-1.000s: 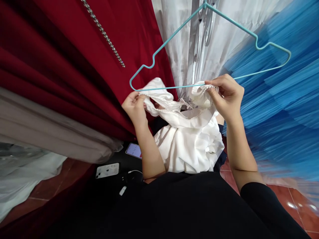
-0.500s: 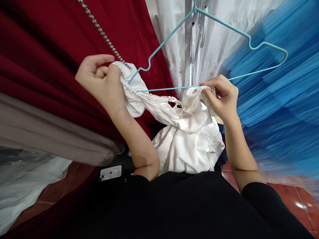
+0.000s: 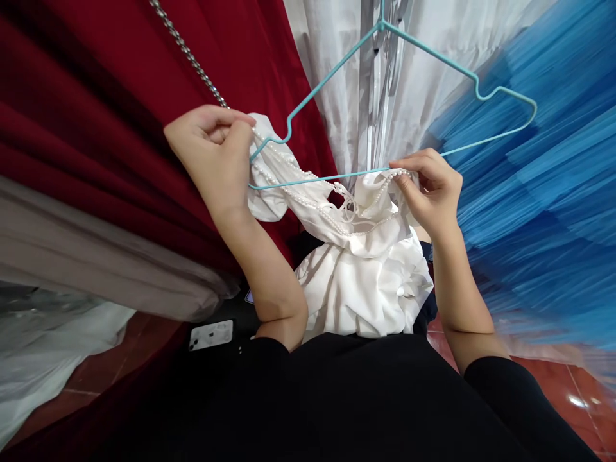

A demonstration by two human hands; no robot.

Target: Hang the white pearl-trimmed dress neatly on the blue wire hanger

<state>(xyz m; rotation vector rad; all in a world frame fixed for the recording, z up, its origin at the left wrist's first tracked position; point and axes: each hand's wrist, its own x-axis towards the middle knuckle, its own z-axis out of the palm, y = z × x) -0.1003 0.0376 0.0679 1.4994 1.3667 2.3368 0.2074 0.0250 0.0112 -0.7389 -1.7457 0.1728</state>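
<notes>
A white dress (image 3: 356,282) with pearl-beaded edging lies bunched over my lap, its neckline lifted between my hands. My left hand (image 3: 216,151) is closed in a pinch on the beaded edge of one shoulder, beside the left end of a light-blue wire hanger (image 3: 332,69). That end of the hanger sits inside the beaded opening. With thumb and fingers my right hand (image 3: 428,189) grips the other beaded edge, right at the hanger's bottom bar. The hanger's right end sticks out past this hand, bare of cloth. Its hook runs out of view at the top.
Red fabric (image 3: 231,58) hangs on the left, with a silver chain (image 3: 190,58) in front of it. Blue tulle (image 3: 539,192) fills the right side. White drapes (image 3: 332,77) and metal poles (image 3: 378,96) stand behind the hanger. A phone (image 3: 210,335) lies at lower left.
My left hand has moved right with the dress's beaded edge, bringing it over the hanger's left end. The hanger has tilted and dropped slightly. My right hand has barely moved.
</notes>
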